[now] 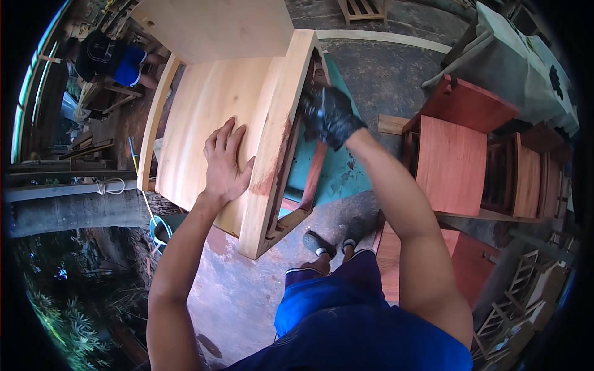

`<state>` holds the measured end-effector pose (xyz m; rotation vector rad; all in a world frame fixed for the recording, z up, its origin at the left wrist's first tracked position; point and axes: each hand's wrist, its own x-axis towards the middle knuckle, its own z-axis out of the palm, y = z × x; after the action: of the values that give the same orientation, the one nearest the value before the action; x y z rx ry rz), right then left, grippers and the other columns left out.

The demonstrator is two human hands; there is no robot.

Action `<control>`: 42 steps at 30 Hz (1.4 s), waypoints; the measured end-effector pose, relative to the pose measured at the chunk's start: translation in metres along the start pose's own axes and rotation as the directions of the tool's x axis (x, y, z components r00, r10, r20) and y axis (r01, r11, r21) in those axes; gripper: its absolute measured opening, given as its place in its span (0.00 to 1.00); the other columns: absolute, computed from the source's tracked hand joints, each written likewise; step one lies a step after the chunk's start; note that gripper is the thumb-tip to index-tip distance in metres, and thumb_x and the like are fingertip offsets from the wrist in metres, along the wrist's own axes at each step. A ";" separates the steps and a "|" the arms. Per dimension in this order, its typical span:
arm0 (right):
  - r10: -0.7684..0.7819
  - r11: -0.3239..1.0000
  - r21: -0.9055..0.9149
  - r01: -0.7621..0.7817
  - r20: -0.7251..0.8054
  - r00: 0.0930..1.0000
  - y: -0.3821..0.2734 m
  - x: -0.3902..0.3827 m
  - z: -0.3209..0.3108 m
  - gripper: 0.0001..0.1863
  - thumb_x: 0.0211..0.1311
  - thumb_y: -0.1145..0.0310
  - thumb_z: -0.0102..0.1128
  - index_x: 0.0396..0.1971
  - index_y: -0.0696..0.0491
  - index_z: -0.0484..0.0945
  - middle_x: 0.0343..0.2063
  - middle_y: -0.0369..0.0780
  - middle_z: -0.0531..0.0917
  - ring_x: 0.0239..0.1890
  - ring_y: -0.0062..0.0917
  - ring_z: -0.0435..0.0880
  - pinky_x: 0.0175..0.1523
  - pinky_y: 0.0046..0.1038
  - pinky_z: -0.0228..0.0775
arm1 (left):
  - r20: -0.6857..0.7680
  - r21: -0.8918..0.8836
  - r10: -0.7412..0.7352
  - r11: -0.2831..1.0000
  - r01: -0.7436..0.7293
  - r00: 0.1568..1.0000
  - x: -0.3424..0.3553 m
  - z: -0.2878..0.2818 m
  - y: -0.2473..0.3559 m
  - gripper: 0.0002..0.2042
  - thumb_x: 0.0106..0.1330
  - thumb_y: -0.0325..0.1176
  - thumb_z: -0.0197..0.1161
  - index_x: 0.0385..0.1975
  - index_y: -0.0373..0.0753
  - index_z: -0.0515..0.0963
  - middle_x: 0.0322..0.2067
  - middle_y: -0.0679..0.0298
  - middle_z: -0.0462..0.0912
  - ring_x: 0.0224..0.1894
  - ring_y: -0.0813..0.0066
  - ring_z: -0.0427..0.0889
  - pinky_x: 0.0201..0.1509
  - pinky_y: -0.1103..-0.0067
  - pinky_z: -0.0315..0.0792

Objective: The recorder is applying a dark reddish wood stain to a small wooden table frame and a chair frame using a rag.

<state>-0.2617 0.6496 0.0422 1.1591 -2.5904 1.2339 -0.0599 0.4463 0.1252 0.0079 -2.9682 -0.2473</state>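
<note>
A pale unfinished wooden cabinet (204,117) lies on its side in front of me, with a reddish stain patch on its front edge board (275,142). My left hand (226,164) is bare and rests flat, fingers spread, on the cabinet's broad panel. My right hand (328,114) wears a dark glove and is closed at the inner side of the cabinet frame; what it grips is hidden by the glove. A teal sheet (340,176) lies under the frame on the floor.
Several red-stained wooden cabinets (451,161) stand to the right, and a covered bundle (526,68) lies behind them. Another person (114,59) crouches at the far left. A small pallet (362,9) lies at the top. My feet (331,241) stand on concrete.
</note>
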 end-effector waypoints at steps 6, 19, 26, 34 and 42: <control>-0.163 0.983 -0.090 0.157 -0.058 0.985 0.016 0.011 -0.019 0.19 0.60 0.62 0.61 0.51 0.49 0.81 0.41 0.48 0.83 0.43 0.45 0.85 0.49 0.42 0.79 | 0.005 0.021 0.016 1.000 -0.016 1.000 0.004 0.002 0.002 0.35 0.62 0.48 0.61 0.67 0.36 0.67 0.73 0.50 0.59 0.68 0.43 0.58 0.74 0.53 0.52; 0.385 0.758 0.644 0.106 -0.572 0.724 0.044 0.025 0.061 0.14 0.72 0.74 0.57 0.54 0.61 0.80 0.51 0.41 0.85 0.54 0.27 0.82 0.60 0.29 0.73 | 0.020 0.061 0.014 0.998 -0.015 1.000 0.001 0.008 -0.008 0.39 0.68 0.63 0.50 0.69 0.36 0.66 0.72 0.49 0.60 0.68 0.43 0.59 0.74 0.52 0.51; 0.377 0.858 0.509 -0.070 -0.532 0.759 0.047 0.037 0.042 0.09 0.67 0.71 0.65 0.45 0.54 0.86 0.39 0.45 0.89 0.42 0.31 0.88 0.50 0.30 0.77 | 0.016 0.045 0.046 0.998 -0.047 0.999 0.003 0.007 -0.009 0.40 0.68 0.65 0.49 0.69 0.36 0.65 0.72 0.48 0.60 0.68 0.43 0.59 0.74 0.53 0.51; 0.392 0.800 0.599 0.035 -0.566 0.725 0.028 0.054 0.040 0.11 0.63 0.66 0.65 0.40 0.58 0.84 0.33 0.49 0.87 0.39 0.42 0.89 0.43 0.36 0.78 | 0.020 0.043 0.035 0.998 -0.036 0.999 0.002 -0.002 -0.008 0.40 0.68 0.64 0.51 0.68 0.35 0.66 0.72 0.48 0.60 0.68 0.43 0.59 0.73 0.53 0.52; 0.472 0.746 0.666 0.012 -0.541 0.696 0.048 0.045 0.063 0.08 0.62 0.68 0.65 0.38 0.55 0.83 0.33 0.48 0.87 0.37 0.42 0.88 0.44 0.34 0.77 | 0.035 0.077 0.016 0.997 -0.018 0.999 -0.004 -0.001 -0.012 0.40 0.68 0.64 0.51 0.68 0.35 0.66 0.72 0.48 0.60 0.68 0.43 0.59 0.73 0.53 0.51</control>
<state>-0.3082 0.5983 -0.0164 0.2058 -1.8082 2.1819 -0.0555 0.4342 0.1236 -0.0122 -3.0091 -0.1310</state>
